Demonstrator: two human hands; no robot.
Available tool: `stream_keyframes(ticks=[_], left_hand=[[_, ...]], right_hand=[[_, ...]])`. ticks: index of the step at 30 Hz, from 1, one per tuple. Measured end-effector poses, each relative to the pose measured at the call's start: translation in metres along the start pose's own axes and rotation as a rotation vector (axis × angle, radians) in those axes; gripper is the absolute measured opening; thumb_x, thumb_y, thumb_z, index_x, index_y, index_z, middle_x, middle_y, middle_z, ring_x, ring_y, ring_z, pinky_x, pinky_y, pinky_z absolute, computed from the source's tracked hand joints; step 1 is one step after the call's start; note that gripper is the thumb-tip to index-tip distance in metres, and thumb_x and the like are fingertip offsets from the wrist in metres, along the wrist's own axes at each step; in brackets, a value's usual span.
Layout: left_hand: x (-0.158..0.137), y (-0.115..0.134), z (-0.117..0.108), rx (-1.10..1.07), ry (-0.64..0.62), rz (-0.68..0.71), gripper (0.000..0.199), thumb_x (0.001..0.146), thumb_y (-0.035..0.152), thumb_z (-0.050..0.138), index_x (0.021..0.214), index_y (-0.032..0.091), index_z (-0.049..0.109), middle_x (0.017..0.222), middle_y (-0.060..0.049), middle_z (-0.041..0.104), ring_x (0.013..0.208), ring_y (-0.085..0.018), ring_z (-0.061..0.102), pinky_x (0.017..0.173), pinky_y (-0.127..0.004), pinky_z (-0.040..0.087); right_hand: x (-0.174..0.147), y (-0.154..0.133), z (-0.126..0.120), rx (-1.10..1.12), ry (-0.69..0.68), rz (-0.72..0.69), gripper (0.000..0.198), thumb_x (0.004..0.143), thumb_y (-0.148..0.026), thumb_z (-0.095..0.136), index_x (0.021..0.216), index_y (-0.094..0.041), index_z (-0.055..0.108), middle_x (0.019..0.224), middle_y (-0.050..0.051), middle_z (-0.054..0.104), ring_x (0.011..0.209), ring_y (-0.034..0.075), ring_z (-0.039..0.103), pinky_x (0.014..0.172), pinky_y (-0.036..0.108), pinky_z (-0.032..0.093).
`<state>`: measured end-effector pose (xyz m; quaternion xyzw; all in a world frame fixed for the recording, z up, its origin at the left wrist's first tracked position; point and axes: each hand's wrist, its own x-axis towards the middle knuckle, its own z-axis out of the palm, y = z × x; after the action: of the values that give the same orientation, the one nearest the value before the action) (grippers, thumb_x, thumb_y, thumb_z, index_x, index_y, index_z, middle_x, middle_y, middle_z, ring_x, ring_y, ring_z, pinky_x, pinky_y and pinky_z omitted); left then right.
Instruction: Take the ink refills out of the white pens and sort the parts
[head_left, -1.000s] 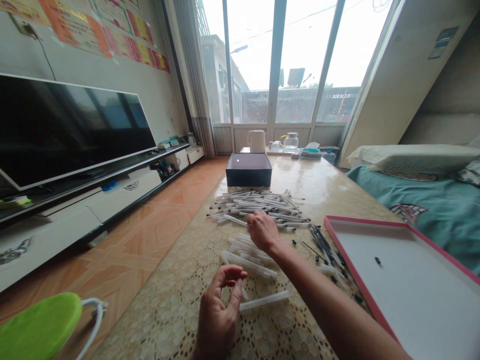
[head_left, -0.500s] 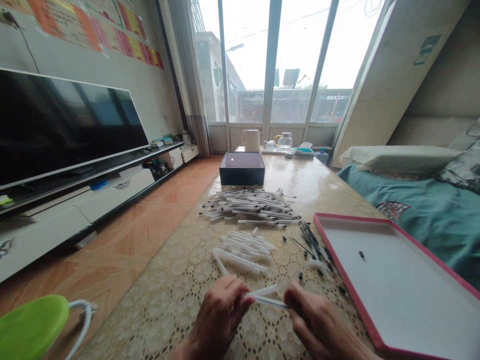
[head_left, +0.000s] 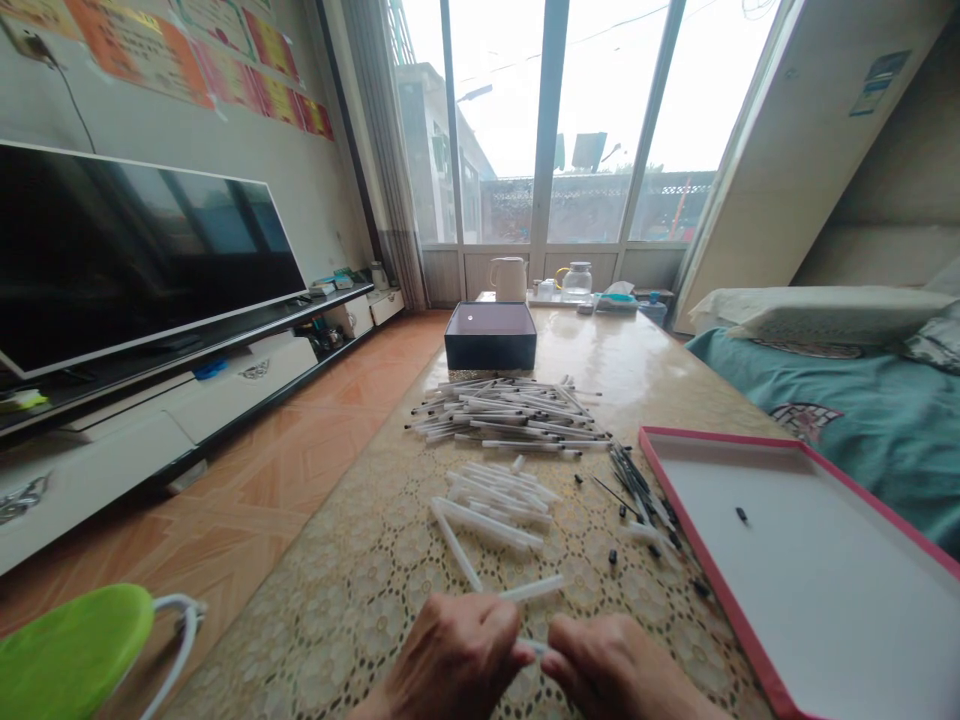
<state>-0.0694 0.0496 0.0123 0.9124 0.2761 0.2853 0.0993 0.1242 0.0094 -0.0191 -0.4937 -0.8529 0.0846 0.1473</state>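
Close together at the table's near side, my left hand [head_left: 457,650] and my right hand [head_left: 611,660] are both closed on one thin whitish pen barrel [head_left: 534,648]. Only a short piece of it shows between the fingers; the rest is hidden. Just beyond my left hand lies a loose translucent barrel [head_left: 534,588]. Farther off is a group of similar empty barrels [head_left: 495,500]. Behind them is a heap of white pens with dark tips [head_left: 510,415]. Dark slender refills [head_left: 637,485] lie to the right, with several small black plugs [head_left: 613,557] near them.
A shallow white tray with a pink rim [head_left: 720,560] takes up the right side, with one black plug [head_left: 742,516] inside. A dark open box [head_left: 491,350] stands behind the pens. Beyond are a kettle [head_left: 510,280] and a glass jug [head_left: 577,282]. A green seat [head_left: 75,650] is at lower left.
My hands have come closer together and lower, so less of the held barrel shows between them. The view has shifted slightly.
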Motion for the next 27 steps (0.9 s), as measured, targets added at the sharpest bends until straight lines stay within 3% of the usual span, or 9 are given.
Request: stream_keyframes(ticks=[3,11,13,17,20,22,25,27], left_hand=[[0.003,0.002,-0.003,0.032,-0.013,0.001,0.015,0.081,0.025,0.056,0.067,0.024,0.063,0.049,-0.002,0.061,0.04,-0.014,0.052,0.04,-0.023,0.031],[0.008,0.005,-0.008,-0.152,-0.068,-0.081,0.025,0.083,0.024,0.05,0.063,0.024,0.063,0.047,-0.001,0.059,0.039,-0.014,0.05,0.04,-0.024,0.03],[0.004,-0.001,-0.015,-0.232,-0.037,-0.194,0.029,0.085,0.028,0.048,0.059,0.024,0.061,0.046,0.0,0.057,0.04,-0.014,0.049,0.041,-0.023,0.031],[0.001,-0.017,-0.026,-0.317,0.113,-0.518,0.037,0.088,0.032,0.04,0.056,0.022,0.055,0.047,0.003,0.05,0.043,-0.013,0.046,0.043,-0.022,0.032],[0.004,-0.021,-0.02,-0.29,0.099,-0.517,0.028,0.083,0.033,0.05,0.059,0.021,0.058,0.051,0.002,0.052,0.047,-0.013,0.047,0.046,-0.022,0.033],[0.006,-0.022,-0.013,-0.305,0.099,-0.514,0.015,0.08,0.031,0.055,0.077,0.021,0.066,0.06,0.0,0.059,0.05,-0.014,0.051,0.051,-0.023,0.039],[0.005,-0.025,-0.009,-0.335,0.162,-0.529,0.03,0.077,0.028,0.059,0.106,0.023,0.064,0.074,-0.003,0.064,0.056,-0.015,0.055,0.056,-0.025,0.044],[0.003,-0.026,-0.008,-0.349,0.218,-0.556,0.031,0.077,0.027,0.058,0.107,0.023,0.063,0.077,-0.004,0.063,0.061,-0.016,0.056,0.059,-0.026,0.046]], right_hand=[[0.0,0.004,0.0,-0.173,0.047,-0.107,0.036,0.093,-0.036,0.038,0.066,-0.018,0.054,0.05,-0.001,0.061,0.036,0.01,0.051,0.037,0.027,0.014],[0.004,0.0,-0.04,-0.315,0.149,-0.27,0.031,0.093,-0.036,0.041,0.066,-0.022,0.049,0.053,-0.002,0.059,0.039,0.012,0.05,0.039,0.03,0.018],[-0.005,0.014,-0.05,-0.301,0.197,-0.229,0.028,0.092,-0.034,0.044,0.067,-0.023,0.048,0.053,-0.002,0.057,0.041,0.012,0.049,0.041,0.029,0.021],[-0.03,0.05,-0.065,-0.246,0.341,0.109,0.023,0.091,-0.031,0.043,0.069,-0.023,0.045,0.051,-0.004,0.048,0.041,0.011,0.044,0.045,0.026,0.028],[-0.032,0.054,-0.055,-0.121,0.327,0.176,0.027,0.093,-0.032,0.038,0.068,-0.024,0.045,0.054,-0.002,0.05,0.044,0.011,0.045,0.046,0.026,0.03],[-0.025,0.045,-0.041,-0.068,0.278,0.185,0.029,0.093,-0.034,0.037,0.068,-0.023,0.046,0.055,-0.002,0.052,0.044,0.012,0.046,0.045,0.025,0.028],[-0.011,0.029,-0.02,0.004,0.191,0.224,0.025,0.093,-0.034,0.037,0.075,-0.023,0.049,0.058,-0.001,0.057,0.048,0.013,0.054,0.046,0.024,0.029],[-0.003,0.02,-0.012,0.082,0.158,0.248,0.023,0.094,-0.031,0.033,0.08,-0.022,0.05,0.065,0.001,0.061,0.057,0.015,0.059,0.05,0.024,0.033]])
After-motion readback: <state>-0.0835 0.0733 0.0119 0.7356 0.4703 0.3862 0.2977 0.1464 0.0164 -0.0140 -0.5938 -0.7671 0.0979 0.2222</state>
